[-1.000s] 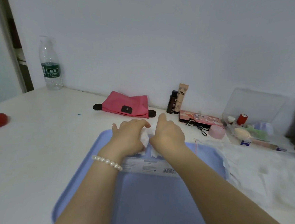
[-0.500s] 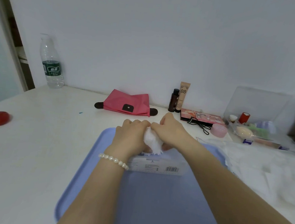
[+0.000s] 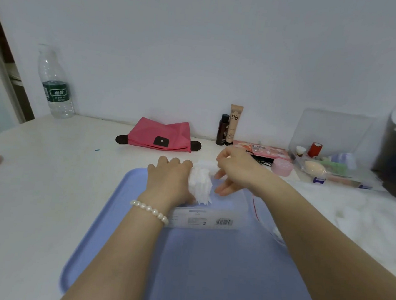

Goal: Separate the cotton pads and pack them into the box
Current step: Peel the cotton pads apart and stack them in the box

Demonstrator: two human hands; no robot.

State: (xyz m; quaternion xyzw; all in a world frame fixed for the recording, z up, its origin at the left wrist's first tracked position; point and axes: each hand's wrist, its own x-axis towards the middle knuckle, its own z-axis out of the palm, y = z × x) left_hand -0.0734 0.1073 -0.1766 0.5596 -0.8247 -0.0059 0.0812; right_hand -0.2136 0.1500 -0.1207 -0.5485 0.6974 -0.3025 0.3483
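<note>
Soft, even, rather dim indoor light is filling the scene, giving everything a cool bluish cast. No single source is showing itself; shadows are lying faint and diffuse, the clearest a soft one near the forearms on the blue tray (image 3: pixel 115 226). The white table (image 3: pixel 34 196) is looking washed out, and the pale cloth (image 3: pixel 364 222) at the right is blending into it. Small highlights are glinting on the water bottle (image 3: pixel 55 84) far left. The wide lens is bending lines at the edges; the right hand (image 3: pixel 235 171) is looking slightly smeared.

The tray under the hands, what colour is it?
The tray is light blue, seen plainly in the head view.
</note>
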